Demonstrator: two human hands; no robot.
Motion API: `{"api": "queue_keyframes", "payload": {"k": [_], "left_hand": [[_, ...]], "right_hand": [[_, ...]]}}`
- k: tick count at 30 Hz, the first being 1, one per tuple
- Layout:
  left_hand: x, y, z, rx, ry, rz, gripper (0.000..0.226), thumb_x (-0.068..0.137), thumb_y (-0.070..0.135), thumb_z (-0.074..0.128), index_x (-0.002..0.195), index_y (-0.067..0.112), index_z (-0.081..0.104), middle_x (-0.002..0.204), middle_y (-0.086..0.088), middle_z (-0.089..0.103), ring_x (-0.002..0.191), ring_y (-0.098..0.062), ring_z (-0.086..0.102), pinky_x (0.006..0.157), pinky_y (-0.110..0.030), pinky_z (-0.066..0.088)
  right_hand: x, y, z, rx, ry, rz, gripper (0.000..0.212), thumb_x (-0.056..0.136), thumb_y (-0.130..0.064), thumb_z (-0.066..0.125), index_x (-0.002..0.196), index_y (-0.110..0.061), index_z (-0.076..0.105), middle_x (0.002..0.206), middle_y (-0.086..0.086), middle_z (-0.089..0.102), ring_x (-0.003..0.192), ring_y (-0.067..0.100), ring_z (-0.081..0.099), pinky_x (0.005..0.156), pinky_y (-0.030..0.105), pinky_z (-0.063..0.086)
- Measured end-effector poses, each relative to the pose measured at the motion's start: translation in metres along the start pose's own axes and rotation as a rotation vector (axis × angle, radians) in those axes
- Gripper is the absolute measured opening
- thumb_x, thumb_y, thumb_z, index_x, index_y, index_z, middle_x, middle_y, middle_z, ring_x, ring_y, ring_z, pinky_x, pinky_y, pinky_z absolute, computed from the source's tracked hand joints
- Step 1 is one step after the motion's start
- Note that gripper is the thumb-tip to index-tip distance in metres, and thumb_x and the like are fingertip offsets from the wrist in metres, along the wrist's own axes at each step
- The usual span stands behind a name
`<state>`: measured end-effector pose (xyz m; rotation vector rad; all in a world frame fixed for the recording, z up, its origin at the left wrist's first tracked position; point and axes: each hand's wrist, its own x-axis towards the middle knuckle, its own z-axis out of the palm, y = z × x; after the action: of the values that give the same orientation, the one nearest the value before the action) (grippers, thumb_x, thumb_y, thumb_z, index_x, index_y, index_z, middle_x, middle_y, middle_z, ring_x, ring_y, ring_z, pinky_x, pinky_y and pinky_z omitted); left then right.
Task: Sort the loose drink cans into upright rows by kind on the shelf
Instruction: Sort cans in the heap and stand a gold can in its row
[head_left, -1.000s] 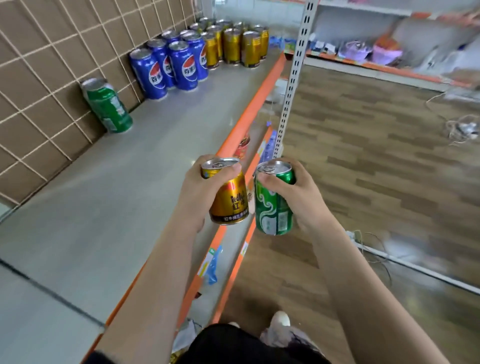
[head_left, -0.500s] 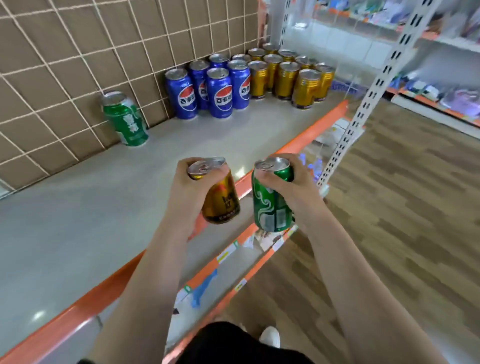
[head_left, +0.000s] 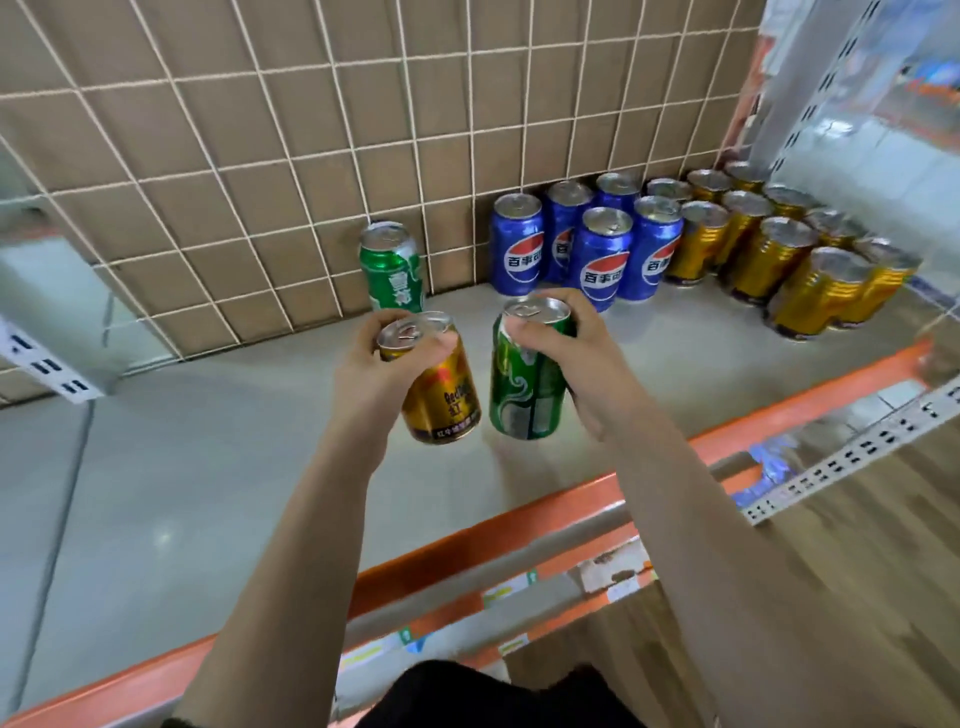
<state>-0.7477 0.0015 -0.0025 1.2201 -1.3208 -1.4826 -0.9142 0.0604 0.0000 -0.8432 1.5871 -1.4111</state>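
Observation:
My left hand (head_left: 387, 358) grips a gold can (head_left: 441, 402) near its top, held above the grey shelf (head_left: 208, 467). My right hand (head_left: 571, 358) grips a green can (head_left: 524, 400) by its upper part, close beside the gold one. One green can (head_left: 392, 265) stands upright against the back grid. To its right stand several blue cans (head_left: 597, 249) in upright rows. Further right stands a group of several gold cans (head_left: 769, 249).
A white wire grid (head_left: 260, 156) over brown panels backs the shelf. An orange lip (head_left: 519, 525) edges the front, with lower shelves below it. A perforated white upright (head_left: 852, 452) stands at the right, with wood-look floor beyond.
Both hands have carried their cans forward from the shelf's edge to over the shelf. The view has swung round to face the back grid.

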Motion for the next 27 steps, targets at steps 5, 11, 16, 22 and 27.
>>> {"api": "queue_keyframes", "payload": {"k": [5, 11, 16, 22, 27], "left_hand": [[0.015, 0.003, -0.009, 0.036, 0.045, 0.042, 0.071, 0.054, 0.035, 0.074, 0.12, 0.019, 0.055, 0.109, -0.002, 0.064, 0.097, -0.018, 0.063, 0.076, -0.029, 0.051], [0.022, -0.002, -0.012, 0.096, 0.163, 0.048, 0.063, 0.051, 0.041, 0.077, 0.109, 0.026, 0.06, 0.1, 0.008, 0.066, 0.094, -0.01, 0.063, 0.076, -0.026, 0.051], [0.024, -0.004, -0.006, 0.132, 0.244, 0.065, 0.065, 0.044, 0.053, 0.074, 0.104, 0.03, 0.064, 0.099, 0.007, 0.069, 0.094, -0.011, 0.065, 0.072, -0.021, 0.05], [0.026, -0.007, 0.007, 0.142, 0.293, 0.087, 0.05, 0.056, 0.036, 0.076, 0.103, 0.027, 0.064, 0.097, 0.009, 0.068, 0.089, -0.006, 0.065, 0.063, -0.012, 0.049], [0.028, -0.008, 0.015, 0.15, 0.303, 0.099, 0.043, 0.053, 0.035, 0.077, 0.093, 0.036, 0.061, 0.093, 0.013, 0.068, 0.083, -0.002, 0.064, 0.061, -0.011, 0.049]], "right_hand": [[0.045, -0.006, 0.013, -0.041, -0.103, -0.012, 0.042, 0.076, -0.026, 0.076, 0.111, -0.024, 0.054, 0.109, -0.005, 0.062, 0.104, 0.014, 0.057, 0.087, 0.031, 0.046], [0.095, -0.016, 0.021, -0.231, -0.23, -0.095, 0.044, 0.077, -0.029, 0.075, 0.115, -0.023, 0.055, 0.109, -0.008, 0.059, 0.103, 0.009, 0.054, 0.085, 0.028, 0.045], [0.126, -0.022, 0.028, -0.361, -0.334, -0.176, 0.044, 0.076, -0.029, 0.076, 0.113, -0.021, 0.055, 0.097, -0.015, 0.055, 0.088, -0.002, 0.05, 0.065, 0.013, 0.037], [0.145, -0.024, 0.032, -0.511, -0.293, -0.249, 0.054, 0.069, -0.038, 0.08, 0.111, -0.019, 0.051, 0.103, -0.006, 0.058, 0.098, 0.012, 0.055, 0.081, 0.028, 0.048], [0.145, -0.023, 0.039, -0.741, -0.132, -0.329, 0.074, 0.067, -0.058, 0.074, 0.119, -0.012, 0.046, 0.115, 0.005, 0.06, 0.105, 0.022, 0.058, 0.079, 0.036, 0.05]]}}
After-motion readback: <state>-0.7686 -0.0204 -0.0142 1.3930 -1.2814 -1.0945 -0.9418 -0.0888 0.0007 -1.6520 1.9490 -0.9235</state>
